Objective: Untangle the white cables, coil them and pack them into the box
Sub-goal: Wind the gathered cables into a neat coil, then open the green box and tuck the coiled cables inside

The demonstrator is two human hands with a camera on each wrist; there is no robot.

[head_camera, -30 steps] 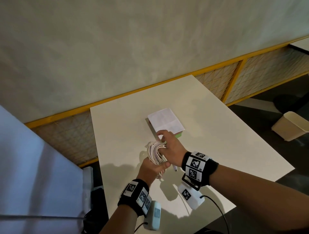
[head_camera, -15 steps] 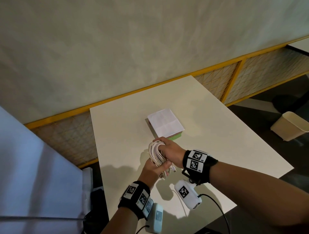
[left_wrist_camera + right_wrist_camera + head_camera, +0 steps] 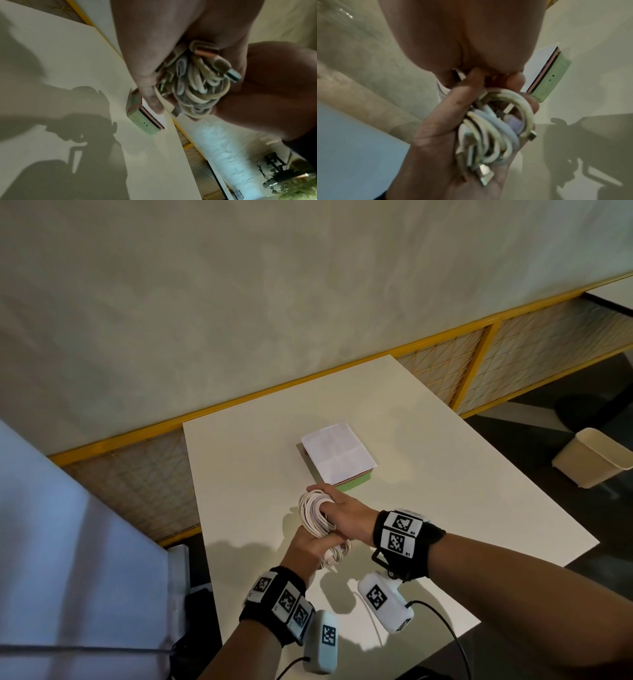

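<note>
A bundle of coiled white cables (image 3: 317, 517) is held above the white table (image 3: 445, 474), near its front left. My left hand (image 3: 310, 544) grips the lower part of the coil from below; metal plugs (image 3: 485, 172) lie on its palm. My right hand (image 3: 342, 515) grips the upper part from the right, fingers curled through the loops (image 3: 197, 86). Just beyond the hands lies the green box (image 3: 356, 484), with a folded white paper (image 3: 337, 453) on top; its inside is hidden. The box (image 3: 147, 124) also shows in the left wrist view and the box (image 3: 553, 77) in the right wrist view.
A yellow-framed mesh rail (image 3: 479, 364) runs behind the table under a plain wall. A beige waste bin (image 3: 596, 457) stands on the dark floor at the right. A pale blue surface (image 3: 68, 542) fills the left side.
My right hand has come back from near the box and closed over the top of the coil. The left hand has kept its hold underneath.
</note>
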